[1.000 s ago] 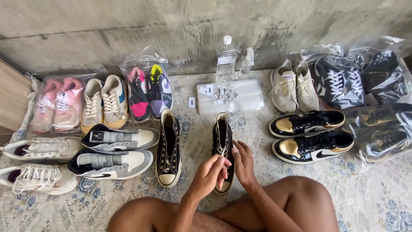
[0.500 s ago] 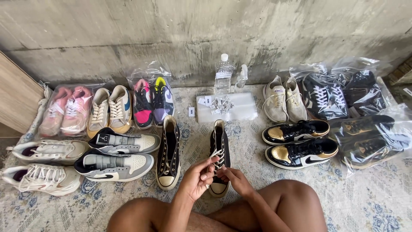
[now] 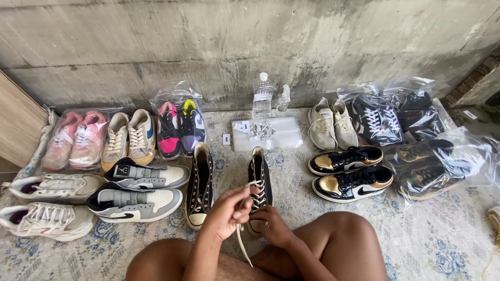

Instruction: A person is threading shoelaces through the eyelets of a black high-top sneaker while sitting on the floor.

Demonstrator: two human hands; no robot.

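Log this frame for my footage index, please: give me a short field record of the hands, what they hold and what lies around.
left hand: pinching a white lace, pulled up
right hand: on the toe of the black high-top sneaker
matching high-top: lies alongside, unlaced
right of them: black and gold sneakers
left of them: grey and white sneakers
by the wall: water bottle, bagged shoes
floor: patterned rug
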